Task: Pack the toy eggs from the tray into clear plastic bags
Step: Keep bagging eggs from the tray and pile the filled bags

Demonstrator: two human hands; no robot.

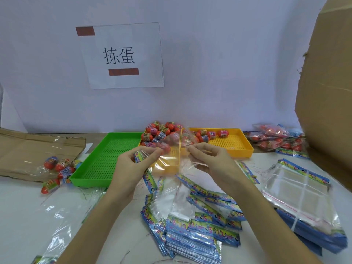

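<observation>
Here, the left hand (133, 162) and right hand (207, 159) each pinch an edge of one clear plastic bag with a blue printed header (167, 159), held up between them in front of the narrow yellow perforated plastic tray (174, 164). On that tray lies a heap of red toy eggs with printed wrappers (162, 134). Left of it, touching, sits a green perforated tray (102, 159); right of it, a wider yellow tray (232, 143) with a few eggs. Nearer the person than the narrow yellow tray, loose empty bags (192, 221) lie scattered on the white table (24, 206). Far right of it lie filled bags (276, 138).
</observation>
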